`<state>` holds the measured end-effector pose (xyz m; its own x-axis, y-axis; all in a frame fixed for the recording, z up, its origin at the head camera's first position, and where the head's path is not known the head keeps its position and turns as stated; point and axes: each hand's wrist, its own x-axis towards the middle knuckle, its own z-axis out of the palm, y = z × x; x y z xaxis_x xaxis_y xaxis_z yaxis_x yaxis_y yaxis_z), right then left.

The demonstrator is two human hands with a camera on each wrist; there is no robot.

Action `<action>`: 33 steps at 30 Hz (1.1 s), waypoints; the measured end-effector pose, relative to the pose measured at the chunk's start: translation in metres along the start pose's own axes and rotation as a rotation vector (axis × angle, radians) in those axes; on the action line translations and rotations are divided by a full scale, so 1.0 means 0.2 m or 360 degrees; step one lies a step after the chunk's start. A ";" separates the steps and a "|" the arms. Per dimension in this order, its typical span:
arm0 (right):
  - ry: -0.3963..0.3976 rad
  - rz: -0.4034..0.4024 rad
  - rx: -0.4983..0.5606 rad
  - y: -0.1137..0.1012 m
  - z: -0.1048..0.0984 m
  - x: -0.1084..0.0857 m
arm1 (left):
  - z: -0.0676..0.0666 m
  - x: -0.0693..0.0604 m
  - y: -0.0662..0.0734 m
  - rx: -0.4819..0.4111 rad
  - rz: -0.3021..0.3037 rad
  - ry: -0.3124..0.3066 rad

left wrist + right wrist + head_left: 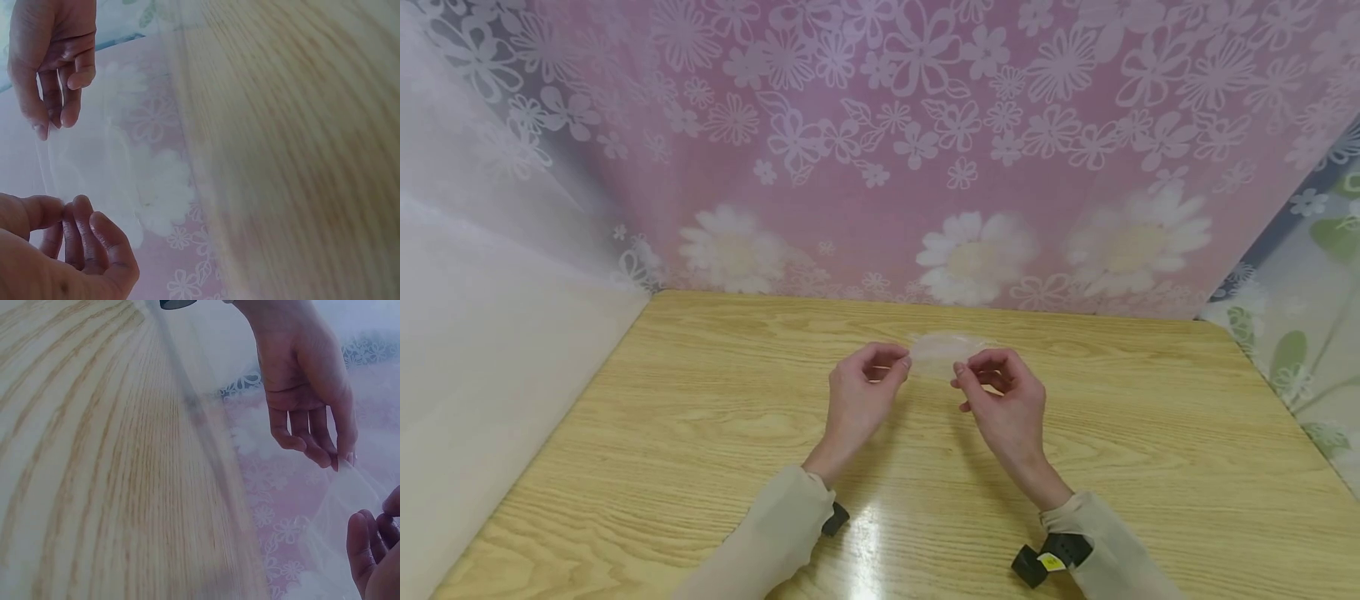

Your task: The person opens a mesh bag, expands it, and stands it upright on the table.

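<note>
A thin, see-through piece of plastic (pixel 943 353) is stretched between both hands above the far middle of the table; whether it is a bag or a single sheet I cannot tell. My left hand (pixel 863 392) pinches its left edge between thumb and fingertips. At the other edge, my right hand (pixel 1006 400) pinches it between thumb and forefinger, the other fingers loosely bent. The left wrist view shows faint creases in the plastic (pixel 94 165), with the flowered cloth visible through it. Over in the right wrist view, the plastic (pixel 350 494) hangs from the left fingertips, slightly wrinkled.
The wood-grain table (pixel 700 450) lies under both hands. A pink flowered curtain (pixel 850 167) hangs behind its far edge. Pale cloth (pixel 497 292) borders the left, and a leaf-patterned one (pixel 1307 350) the right. Each wrist wears a black device, such as the right one (pixel 1030 567).
</note>
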<state>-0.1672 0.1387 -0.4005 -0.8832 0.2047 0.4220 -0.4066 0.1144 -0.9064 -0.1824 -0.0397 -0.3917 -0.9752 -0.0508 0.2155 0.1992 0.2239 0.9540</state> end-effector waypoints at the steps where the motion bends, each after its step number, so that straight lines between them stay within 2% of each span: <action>1: 0.0000 0.0002 -0.0012 0.00 0.00 0.00 | 0.00 0.00 0.00 -0.0007 0.0006 0.0006; 5: 0.0009 0.0031 -0.0060 0.00 -0.01 0.00 | 0.00 0.00 0.00 -0.0032 0.0038 0.0003; 10: 0.0034 0.0033 -0.0090 0.00 -0.03 0.00 | -0.01 -0.01 0.01 -0.0088 0.0069 -0.0052; 18: 0.0017 -0.0139 -0.0104 0.00 -0.06 0.01 | -0.03 -0.01 0.00 -0.0188 0.0136 -0.0175; 25: -0.0159 -0.0325 -0.0014 0.00 -0.08 0.01 | -0.07 -0.01 0.00 -0.0092 0.0258 -0.0215; 30: -0.0216 -0.0360 0.0088 0.00 -0.09 0.01 | -0.08 -0.01 0.00 -0.0004 0.0259 -0.0267; 33: -0.0230 -0.0382 0.0093 0.01 -0.10 0.02 | -0.09 -0.01 0.00 0.0069 0.0242 -0.0323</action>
<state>-0.1660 0.1589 -0.3998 -0.7824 0.0374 0.6217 -0.6173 0.0856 -0.7820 -0.1784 -0.0564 -0.3880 -0.9347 0.1822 0.3052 0.3448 0.2561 0.9031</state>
